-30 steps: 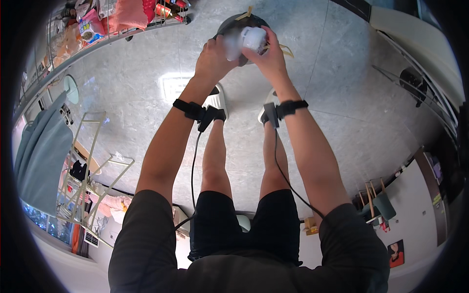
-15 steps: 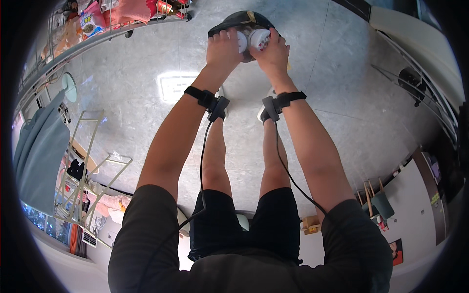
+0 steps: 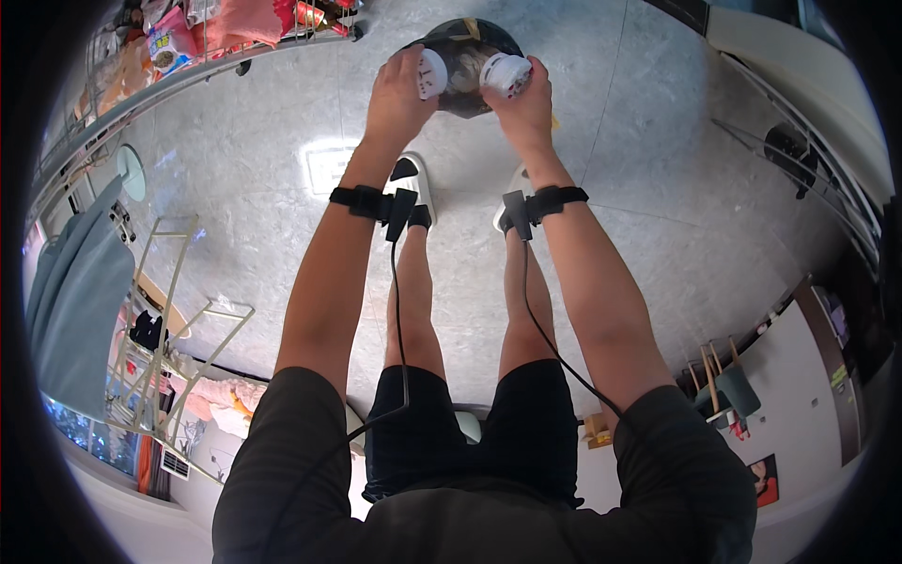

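My left hand [image 3: 401, 96] is closed around a white round cup-like container [image 3: 431, 75] with small reddish marks on it. In my right hand [image 3: 526, 105] is a second white cup-like container [image 3: 505, 74], tilted, with dark and red spots at its lower end. Both are held over a trash bin [image 3: 467, 110] lined with a black bag, one at each side of its opening. Crumpled, see-through material shows inside the bin between my hands. My fingertips are partly hidden behind the containers.
Grey floor tiles [image 3: 648, 179] surround the bin. At the upper left stands a wire rack [image 3: 244, 56] with colourful packages. A metal frame [image 3: 169, 310] and blue-grey cloth [image 3: 80, 301] are at the left. A black object [image 3: 789, 155] lies by the rails at right.
My left hand and its container have moved left, away from the right one. The container in my right hand has tilted, showing more of its side. The bin's inside is more exposed.
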{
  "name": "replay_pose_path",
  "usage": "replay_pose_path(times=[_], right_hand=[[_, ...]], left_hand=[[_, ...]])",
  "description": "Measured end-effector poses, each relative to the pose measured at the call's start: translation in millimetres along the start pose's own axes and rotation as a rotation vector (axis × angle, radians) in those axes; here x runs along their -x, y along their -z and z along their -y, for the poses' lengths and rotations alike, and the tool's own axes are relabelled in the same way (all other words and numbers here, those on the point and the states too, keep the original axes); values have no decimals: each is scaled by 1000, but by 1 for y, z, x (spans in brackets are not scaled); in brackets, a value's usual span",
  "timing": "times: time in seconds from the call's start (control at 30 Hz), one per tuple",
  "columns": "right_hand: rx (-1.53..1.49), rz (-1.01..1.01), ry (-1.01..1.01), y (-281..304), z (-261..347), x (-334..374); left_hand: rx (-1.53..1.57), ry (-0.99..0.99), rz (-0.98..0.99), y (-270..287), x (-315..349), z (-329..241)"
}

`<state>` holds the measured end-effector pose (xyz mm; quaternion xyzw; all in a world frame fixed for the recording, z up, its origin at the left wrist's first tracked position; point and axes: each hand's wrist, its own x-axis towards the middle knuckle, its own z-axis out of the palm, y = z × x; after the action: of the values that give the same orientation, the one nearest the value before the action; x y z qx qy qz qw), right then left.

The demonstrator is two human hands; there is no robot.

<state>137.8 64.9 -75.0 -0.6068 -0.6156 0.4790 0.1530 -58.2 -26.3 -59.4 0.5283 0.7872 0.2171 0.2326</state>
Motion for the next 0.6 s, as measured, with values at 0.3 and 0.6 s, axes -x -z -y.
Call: replay_pose_path(times=[0.3, 0.6], right_hand=[[-489, 132, -115, 14, 4, 12], [-1257, 546, -602, 47, 19, 24]], left_hand=[[457, 208, -34, 33, 26, -1], [606, 72, 70, 27, 33, -10]])
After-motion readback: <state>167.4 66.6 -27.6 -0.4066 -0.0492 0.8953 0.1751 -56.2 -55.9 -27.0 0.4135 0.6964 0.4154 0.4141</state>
